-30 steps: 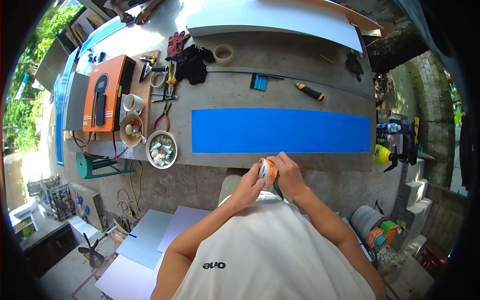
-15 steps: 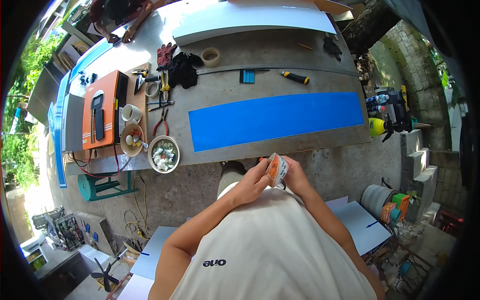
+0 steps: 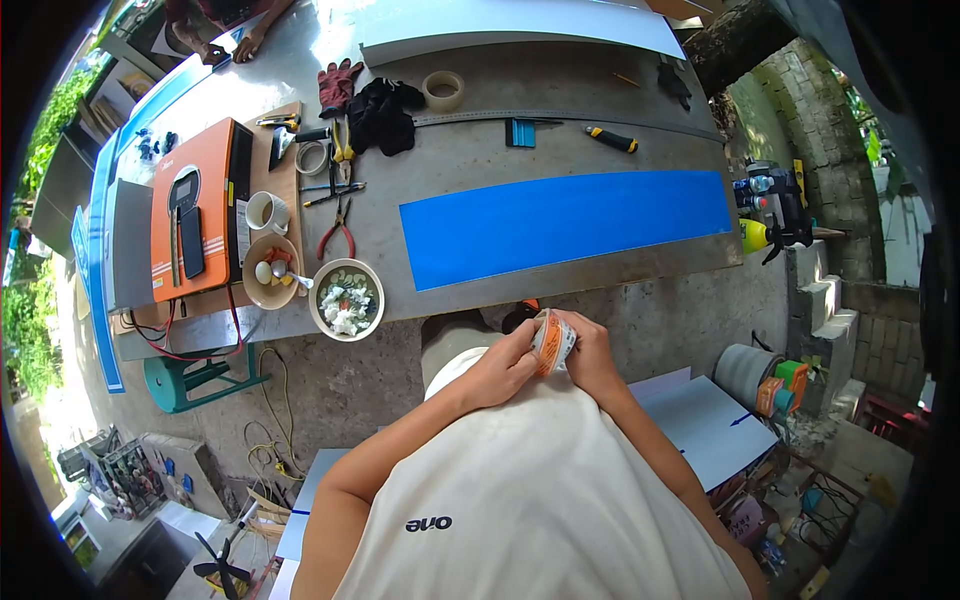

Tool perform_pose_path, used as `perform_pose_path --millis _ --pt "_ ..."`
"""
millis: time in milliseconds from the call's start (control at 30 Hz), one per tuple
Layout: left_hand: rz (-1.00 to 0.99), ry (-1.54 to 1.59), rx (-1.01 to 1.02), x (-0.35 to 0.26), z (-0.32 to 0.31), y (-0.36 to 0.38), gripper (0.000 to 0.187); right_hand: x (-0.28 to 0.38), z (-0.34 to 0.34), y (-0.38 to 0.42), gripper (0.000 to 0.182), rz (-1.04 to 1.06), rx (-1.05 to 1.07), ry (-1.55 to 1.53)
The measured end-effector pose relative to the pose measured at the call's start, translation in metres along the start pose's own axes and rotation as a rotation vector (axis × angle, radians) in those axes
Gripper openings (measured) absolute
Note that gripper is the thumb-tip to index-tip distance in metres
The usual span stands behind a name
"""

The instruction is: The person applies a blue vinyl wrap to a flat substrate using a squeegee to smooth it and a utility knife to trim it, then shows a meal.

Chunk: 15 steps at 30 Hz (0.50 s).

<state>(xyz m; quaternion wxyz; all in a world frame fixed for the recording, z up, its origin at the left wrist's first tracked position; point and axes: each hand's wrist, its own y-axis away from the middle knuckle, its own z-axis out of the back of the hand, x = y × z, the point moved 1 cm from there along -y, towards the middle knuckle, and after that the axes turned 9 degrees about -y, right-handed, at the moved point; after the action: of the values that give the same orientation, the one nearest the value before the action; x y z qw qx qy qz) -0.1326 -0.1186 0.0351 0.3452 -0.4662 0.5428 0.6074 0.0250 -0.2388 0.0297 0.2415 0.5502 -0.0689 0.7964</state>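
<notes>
Plainly, a grey table [image 3: 450,170] spans the frame's upper middle, a long blue sheet [image 3: 570,228] lying flat on it; below the table edge, at centre, the left hand [image 3: 506,366] is clamped on the left side of a tape roll [image 3: 553,343], the right hand [image 3: 592,358] closed on its right. The roll is probably light, stiff and sturdy, perhaps slippery on its printed face; opposite rims should give the surest hold.

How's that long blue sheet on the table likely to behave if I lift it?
The blue sheet looks long and thin, so it may sag when lifted by one end. That thinness suggests it's light, and its smooth-looking face might slide.
</notes>
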Motion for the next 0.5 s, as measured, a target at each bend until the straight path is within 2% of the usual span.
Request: perform_pose_path --millis 100,167,200,267,300,367,400,467,500 --pt "-0.021 0.034 0.025 0.0 0.004 -0.002 0.037 -0.001 -0.001 0.001 0.028 -0.027 -0.02 0.027" --pt "-0.032 0.055 0.041 -0.004 0.007 -0.001 0.037 -0.013 -0.004 0.004 0.033 -0.258 0.055 -0.212" --pt "-0.044 0.055 0.057 -0.007 0.01 -0.001 0.038 -0.012 -0.004 0.005 0.033 -0.263 0.05 -0.21" --pt "-0.063 0.047 0.076 -0.012 0.015 -0.002 0.039 -0.014 -0.006 0.003 0.034 -0.605 0.096 -0.697" --pt "-0.074 0.054 0.06 -0.013 0.016 -0.001 0.04 -0.018 -0.008 0.001 0.034 -0.601 0.091 -0.698" --pt "-0.083 0.06 0.051 -0.014 0.017 -0.001 0.041 -0.028 -0.014 -0.004 0.041 -0.267 0.068 -0.42" --pt "-0.057 0.073 0.025 -0.014 0.018 -0.001 0.042 -0.013 -0.012 -0.008 0.041 -0.269 0.062 -0.423" --pt "-0.028 0.085 0.013 -0.011 0.018 0.0 0.044 0.033 -0.001 -0.014 0.048 0.056 -0.093 0.215" --pt "-0.022 0.091 0.017 -0.01 0.017 -0.002 0.044 0.033 0.001 -0.014 0.046 0.082 -0.094 0.188"
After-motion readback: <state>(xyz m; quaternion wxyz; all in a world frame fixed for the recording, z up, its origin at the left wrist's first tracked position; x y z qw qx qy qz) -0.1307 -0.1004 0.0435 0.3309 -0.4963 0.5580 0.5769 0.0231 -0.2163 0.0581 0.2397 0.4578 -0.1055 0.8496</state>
